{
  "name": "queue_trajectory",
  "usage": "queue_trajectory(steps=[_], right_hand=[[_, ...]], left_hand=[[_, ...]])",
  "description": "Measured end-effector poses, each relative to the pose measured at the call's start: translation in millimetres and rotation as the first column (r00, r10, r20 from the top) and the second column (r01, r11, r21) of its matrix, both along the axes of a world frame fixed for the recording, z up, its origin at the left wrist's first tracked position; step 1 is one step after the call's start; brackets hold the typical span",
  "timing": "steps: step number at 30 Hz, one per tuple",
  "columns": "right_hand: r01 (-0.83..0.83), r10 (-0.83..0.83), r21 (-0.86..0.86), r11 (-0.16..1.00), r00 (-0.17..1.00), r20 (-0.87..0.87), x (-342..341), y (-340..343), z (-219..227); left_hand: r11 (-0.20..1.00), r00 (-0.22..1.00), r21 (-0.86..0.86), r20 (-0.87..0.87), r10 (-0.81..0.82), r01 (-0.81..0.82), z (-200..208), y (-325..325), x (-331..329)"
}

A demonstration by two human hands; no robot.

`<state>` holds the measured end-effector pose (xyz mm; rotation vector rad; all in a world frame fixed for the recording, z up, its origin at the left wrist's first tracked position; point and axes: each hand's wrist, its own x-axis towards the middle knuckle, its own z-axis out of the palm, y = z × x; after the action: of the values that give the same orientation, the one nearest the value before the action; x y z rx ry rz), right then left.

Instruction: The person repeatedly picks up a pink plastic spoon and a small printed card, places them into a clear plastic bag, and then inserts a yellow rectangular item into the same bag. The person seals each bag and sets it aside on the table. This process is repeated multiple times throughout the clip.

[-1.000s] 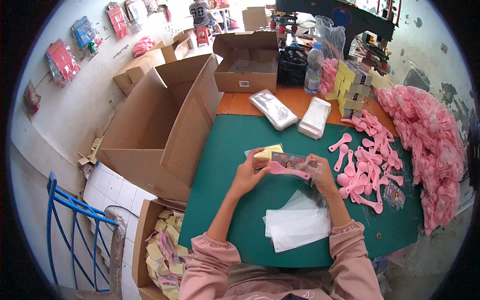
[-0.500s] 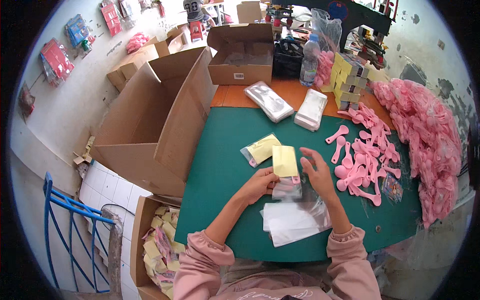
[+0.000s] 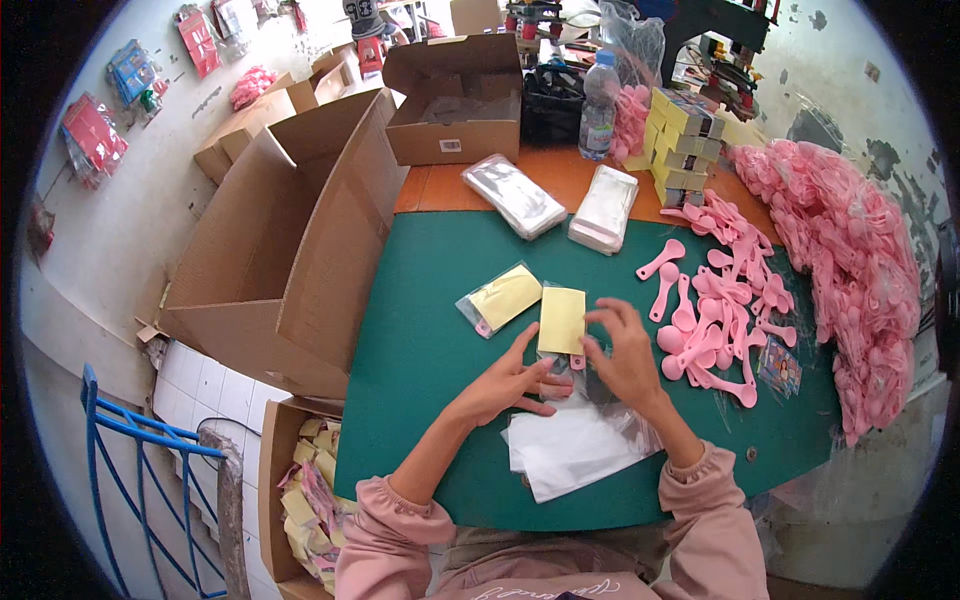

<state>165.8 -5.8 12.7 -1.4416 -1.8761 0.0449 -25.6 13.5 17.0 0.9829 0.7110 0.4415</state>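
Note:
A small clear plastic packet [image 3: 562,322] with a pale yellow card and a pink spoon's handle end showing below it stands before me over the green table. My right hand [image 3: 628,352] grips its right edge between thumb and fingers. Just below and left of the packet, my left hand [image 3: 503,388] is open, its fingers spread, holding nothing. Another filled packet [image 3: 503,294] with a yellow card lies to the left. Under my hands is a loose pile of clear and white plastic bags [image 3: 570,455].
Pink measuring spoons [image 3: 712,310] lie heaped at right, beside a mound of bagged pink spoons [image 3: 850,260]. Two bundles of clear bags [image 3: 514,196], stacked yellow cards [image 3: 682,150] and a water bottle [image 3: 599,105] stand farther back. A large cardboard box [image 3: 285,240] borders the table's left.
My left hand has let go of the packet and its fingers have spread. My right hand has moved in to the packet's right edge. The view has shifted slightly.

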Motion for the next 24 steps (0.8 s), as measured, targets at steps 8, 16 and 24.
queue_trajectory(steps=[8, 16, 24], right_hand=[[-0.325, 0.319, -0.276, 0.905, 0.945, -0.067, -22.1, -31.5, 12.6], [-0.309, 0.310, -0.285, 0.907, 0.950, -0.042, -22.4, -31.8, 4.0], [-0.231, 0.258, -0.181, 0.956, 0.956, 0.139, -29.8, -34.1, 1.0]], left_hand=[[0.978, 0.971, 0.131, -0.198, -0.136, 0.164, 0.6, 5.3, -16.5], [0.987, 0.988, 0.104, -0.104, -0.113, 0.124, -8.4, 1.0, -13.7], [0.990, 0.999, 0.138, -0.052, 0.002, 0.005, -19.6, -5.4, 2.7]])
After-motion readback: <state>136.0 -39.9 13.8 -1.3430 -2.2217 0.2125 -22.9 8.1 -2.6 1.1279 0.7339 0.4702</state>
